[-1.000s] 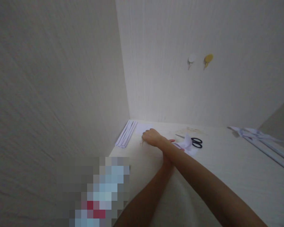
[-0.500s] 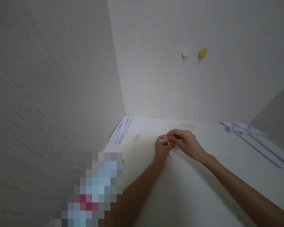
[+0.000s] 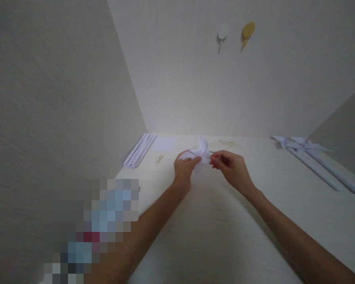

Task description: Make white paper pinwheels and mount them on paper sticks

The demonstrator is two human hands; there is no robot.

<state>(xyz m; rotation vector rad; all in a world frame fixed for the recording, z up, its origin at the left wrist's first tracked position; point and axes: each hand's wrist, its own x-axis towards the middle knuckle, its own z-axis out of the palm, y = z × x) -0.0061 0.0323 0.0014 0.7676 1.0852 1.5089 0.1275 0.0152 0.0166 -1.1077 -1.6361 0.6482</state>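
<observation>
My left hand (image 3: pixel 185 167) pinches a white paper pinwheel (image 3: pixel 202 146) near its middle, the thumb across the front. Its curved blades stand out above and below the fingers. At its right side, my right hand (image 3: pixel 229 163) is closed, fingertips pinching a thin, pale piece near the pinwheel's centre. A thin grey tip also shows beside those fingers; its kind is too small to make out. Both hands are just above the light table.
Rolled paper sticks (image 3: pixel 139 150) lie at the back left beside a paper sheet (image 3: pixel 164 144) and small gold fasteners (image 3: pixel 159 159). More small pieces (image 3: pixel 226 142) lie behind the hands. Finished-looking pinwheels on sticks (image 3: pixel 313 159) lie right. Two hooks (image 3: pixel 248 30) hang on the wall; a blurred-out object (image 3: pixel 106 221) stands left.
My hands have moved apart, the right one shifting to the pinwheel's right side. The pinwheel's blades, mostly hidden before, now show. The camera view has tilted down slightly.
</observation>
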